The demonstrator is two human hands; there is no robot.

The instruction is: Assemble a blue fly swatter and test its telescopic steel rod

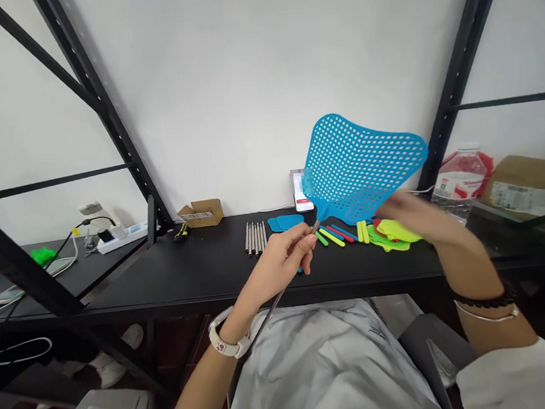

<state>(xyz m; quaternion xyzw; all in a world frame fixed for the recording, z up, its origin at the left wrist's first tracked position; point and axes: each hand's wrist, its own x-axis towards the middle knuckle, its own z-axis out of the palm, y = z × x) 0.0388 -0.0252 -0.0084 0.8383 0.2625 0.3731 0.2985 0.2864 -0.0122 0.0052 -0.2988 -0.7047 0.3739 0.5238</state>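
Note:
My left hand (pixel 284 255) is closed around a thin grey metal rod (pixel 275 301) that runs back toward my lap, its tip near the neck of a blue perforated fly swatter head (pixel 360 167). My right hand (pixel 411 213) is blurred by motion and holds the blue head up above the black table (pixel 187 274). On the table lie a row of grey rods (pixel 255 237), flat blue swatter heads (pixel 284 222), coloured plastic handle pieces (pixel 337 233) and yellow-green swatter heads (pixel 393 234).
A phone (pixel 301 192) leans on the wall behind the blue head. A small cardboard box (pixel 202 212) sits at the back left, a power strip (pixel 114 236) further left. A water bottle (pixel 463 180) and a carton (pixel 531 189) stand at right. Black shelf struts frame both sides.

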